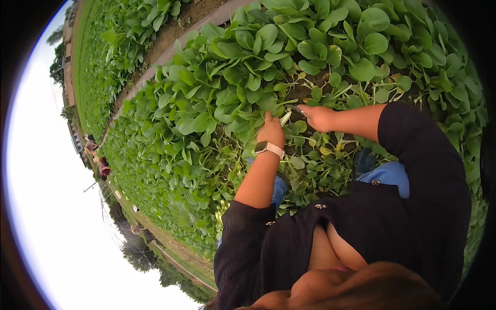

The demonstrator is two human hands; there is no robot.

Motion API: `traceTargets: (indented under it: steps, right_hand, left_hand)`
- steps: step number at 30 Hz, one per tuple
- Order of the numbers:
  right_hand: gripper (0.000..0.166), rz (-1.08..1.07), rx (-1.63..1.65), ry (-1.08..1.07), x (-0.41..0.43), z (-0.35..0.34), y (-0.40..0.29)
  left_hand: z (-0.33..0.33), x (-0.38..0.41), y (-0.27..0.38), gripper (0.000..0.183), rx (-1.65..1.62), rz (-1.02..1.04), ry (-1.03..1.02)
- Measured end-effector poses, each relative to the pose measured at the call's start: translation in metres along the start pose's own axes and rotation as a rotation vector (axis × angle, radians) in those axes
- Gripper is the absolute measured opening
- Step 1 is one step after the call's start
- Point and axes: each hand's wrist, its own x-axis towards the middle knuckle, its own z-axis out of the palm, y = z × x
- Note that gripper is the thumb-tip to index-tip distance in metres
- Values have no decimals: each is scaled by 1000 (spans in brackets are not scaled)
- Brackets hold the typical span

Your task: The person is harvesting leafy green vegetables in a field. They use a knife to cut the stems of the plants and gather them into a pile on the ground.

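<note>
My left hand (271, 130), with a watch on its wrist, grips a leafy green plant (286, 118) whose pale cut-looking stem end points towards my right hand. My right hand (319, 118) is closed around a small knife (295, 108); its handle is mostly hidden in my fingers. The blade lies close to the stem, just right of my left fingers. Dense leafy greens (232, 77) stand above and to the left of both hands. Below them, loose leaves and thin stems (321, 151) lie over dark soil, some of them yellowed.
Behind the bed runs a narrow path (162, 54), with another planted bed beyond it. Pale stem bases of greens (221, 211) show beside my left sleeve. Other people (102, 166) are far off at the field's left edge. My shoe (365, 161) is among the plants.
</note>
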Motion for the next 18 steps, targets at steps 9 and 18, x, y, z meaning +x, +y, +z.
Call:
traceTargets:
  steps: [9, 18]
  right_hand:
    - [62, 14, 14, -10, 11, 5, 1]
    - [71, 160, -120, -159, 16, -6, -48]
  left_hand:
    - [-6, -6, -8, 22, 158, 55, 52]
    - [7, -9, -18, 32, 202, 182, 43]
